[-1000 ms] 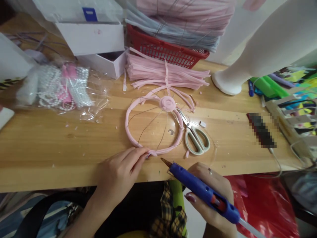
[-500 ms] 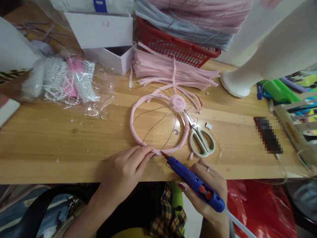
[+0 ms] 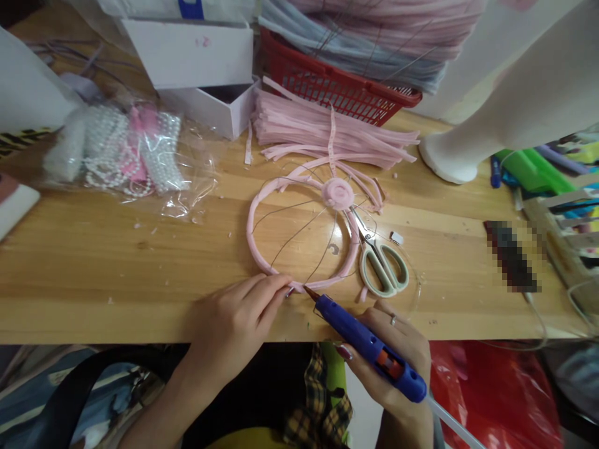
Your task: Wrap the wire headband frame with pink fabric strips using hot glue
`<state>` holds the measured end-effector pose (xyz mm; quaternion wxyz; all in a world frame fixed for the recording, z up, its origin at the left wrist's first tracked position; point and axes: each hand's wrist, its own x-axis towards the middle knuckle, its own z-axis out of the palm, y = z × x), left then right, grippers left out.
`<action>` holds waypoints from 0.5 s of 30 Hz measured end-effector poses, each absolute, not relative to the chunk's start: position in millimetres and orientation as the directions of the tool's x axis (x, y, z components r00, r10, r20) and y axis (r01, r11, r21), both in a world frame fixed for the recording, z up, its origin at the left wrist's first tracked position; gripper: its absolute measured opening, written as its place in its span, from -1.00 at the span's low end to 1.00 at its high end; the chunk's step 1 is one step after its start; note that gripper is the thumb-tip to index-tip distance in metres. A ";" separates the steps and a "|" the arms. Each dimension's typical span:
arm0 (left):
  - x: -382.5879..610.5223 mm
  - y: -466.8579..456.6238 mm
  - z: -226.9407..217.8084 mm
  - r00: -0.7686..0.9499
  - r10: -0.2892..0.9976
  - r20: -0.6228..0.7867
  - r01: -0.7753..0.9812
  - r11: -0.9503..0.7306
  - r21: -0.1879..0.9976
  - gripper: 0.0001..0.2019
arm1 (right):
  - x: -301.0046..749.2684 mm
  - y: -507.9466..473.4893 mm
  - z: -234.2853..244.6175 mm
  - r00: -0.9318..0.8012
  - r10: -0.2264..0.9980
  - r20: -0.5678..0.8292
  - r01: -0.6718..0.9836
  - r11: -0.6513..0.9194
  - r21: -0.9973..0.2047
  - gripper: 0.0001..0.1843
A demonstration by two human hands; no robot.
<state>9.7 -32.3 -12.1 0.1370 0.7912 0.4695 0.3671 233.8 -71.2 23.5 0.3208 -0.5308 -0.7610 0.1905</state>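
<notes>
A pink fabric-wrapped ring (image 3: 251, 232) lies on the wooden table, with thin wires running across it to a rolled pink rosette (image 3: 337, 194) on its upper right. My left hand (image 3: 241, 308) pinches the ring's near edge between thumb and fingers. In my right hand (image 3: 397, 340) is a blue hot glue gun (image 3: 355, 330), a clear glue stick trailing from its back end. The gun's tip meets the ring's near edge, just right of my left fingertips. Scissors with pale green handles (image 3: 384, 271) lie against the ring's right side.
Behind the ring lies a bundle of pink strips (image 3: 299, 125), before a red basket (image 3: 346, 87). A bag of pearl beads (image 3: 131, 153) and a white box (image 3: 229, 112) stand left. To the right are a white mannequin-like form (image 3: 453, 159) and a pale rack (image 3: 552, 249).
Both hands, the ring and the glue gun keep nearly the same place. The view has shifted slightly, so the background sits a little further right.
</notes>
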 end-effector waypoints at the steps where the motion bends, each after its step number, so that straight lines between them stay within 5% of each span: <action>1: 9.7 -32.2 -12.3 0.286 0.846 0.451 0.645 -0.518 0.562 -0.89 | 233.7 -71.2 23.8 -0.226 0.931 0.288 0.692 0.361 -0.625 -0.84; 15: 11.1 -30.9 -9.9 0.280 0.834 0.476 0.653 -0.528 0.542 -0.88 | 234.4 -71.1 24.7 -0.214 0.924 0.318 0.677 0.375 -0.633 -0.87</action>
